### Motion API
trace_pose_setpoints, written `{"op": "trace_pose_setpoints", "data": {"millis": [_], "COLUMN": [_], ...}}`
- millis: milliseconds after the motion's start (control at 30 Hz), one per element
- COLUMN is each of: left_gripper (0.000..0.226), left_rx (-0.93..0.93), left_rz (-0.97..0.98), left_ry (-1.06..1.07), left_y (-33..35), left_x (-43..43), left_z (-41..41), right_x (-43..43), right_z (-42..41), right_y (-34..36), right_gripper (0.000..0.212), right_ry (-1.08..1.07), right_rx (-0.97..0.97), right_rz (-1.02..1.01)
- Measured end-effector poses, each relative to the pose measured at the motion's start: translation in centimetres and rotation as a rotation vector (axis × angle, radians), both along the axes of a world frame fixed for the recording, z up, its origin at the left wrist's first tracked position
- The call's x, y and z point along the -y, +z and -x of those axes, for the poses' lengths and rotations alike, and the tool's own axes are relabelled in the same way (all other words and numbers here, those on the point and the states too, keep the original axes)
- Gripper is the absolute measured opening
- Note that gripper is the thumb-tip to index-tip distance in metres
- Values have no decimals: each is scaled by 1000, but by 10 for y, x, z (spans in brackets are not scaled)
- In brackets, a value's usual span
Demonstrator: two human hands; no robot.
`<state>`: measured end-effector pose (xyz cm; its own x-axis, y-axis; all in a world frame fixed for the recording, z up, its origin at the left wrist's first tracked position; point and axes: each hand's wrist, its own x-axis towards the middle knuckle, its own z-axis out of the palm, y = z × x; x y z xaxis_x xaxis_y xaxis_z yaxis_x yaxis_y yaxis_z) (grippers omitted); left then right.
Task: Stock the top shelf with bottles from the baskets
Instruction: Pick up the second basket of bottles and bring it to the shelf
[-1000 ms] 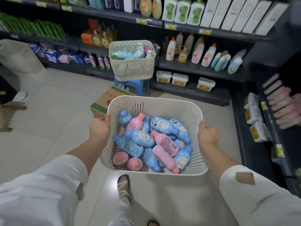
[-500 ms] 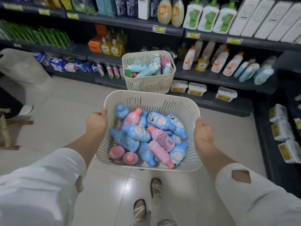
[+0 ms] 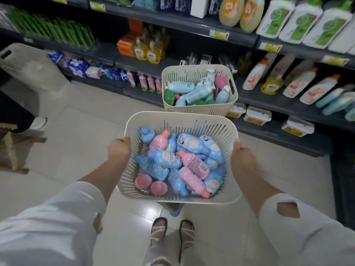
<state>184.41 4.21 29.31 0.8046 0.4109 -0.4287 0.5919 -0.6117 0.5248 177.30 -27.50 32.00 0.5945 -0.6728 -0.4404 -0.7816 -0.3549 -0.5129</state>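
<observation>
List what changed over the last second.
The person stepped toward the shelves, bringing the carried basket up close to the second basket. The left hand and right hand still hold its sides; its bottles lie as before.

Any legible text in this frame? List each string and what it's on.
No text is legible.
pink bottle in the carried basket: barcode and print, too small to read.
blue bottles: label print blurred.
shelf price tags: blurred.
white bottles: green labels, blurred.
</observation>
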Motion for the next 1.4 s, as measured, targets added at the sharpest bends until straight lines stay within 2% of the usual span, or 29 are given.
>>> {"op": "trace_pose_setpoints", "data": {"millis": [200, 400, 600, 767, 900, 967, 1033, 1200, 1400], "left_gripper": [55, 53, 49, 47, 41, 50, 56, 45, 37], "left_rx": [-35, -78, -80, -128, -178, -206, -205, -31, 195], "left_rz": [9, 117, -26, -51, 24, 27, -66, -281, -394], "left_ry": [-42, -12, 7, -27, -149, -223, -330, -758, -1042], "left_y": [-20, -77, -89, -84, -72, -60, -45, 8, 75], "left_x": [5, 2, 10, 10, 9, 10, 14, 43, 99], "left_z": [-52, -66, -71, -69, -66, -59, -52, -49, -68], "right_x": [-11, -18, -16, -17, -21, -25, -28, -26, 3], "right_z": [-34, -41, -52, -53, -45, -40, -36, -42, -55], "right_y": [-35, -69, -92, -89, -82, -75, -64, -14, 52], "right_gripper": [64, 59, 58, 56, 45, 40, 41, 42, 42], "right_ry": [-80, -113, -176, -179, -86, -28, 58, 455, 759], "right_rx": [-22, -79, -84, -103, -133, -138, -157, -141, -27], "right_rz": [-28, -38, 40, 45, 16, 30, 79, 308, 531]}}
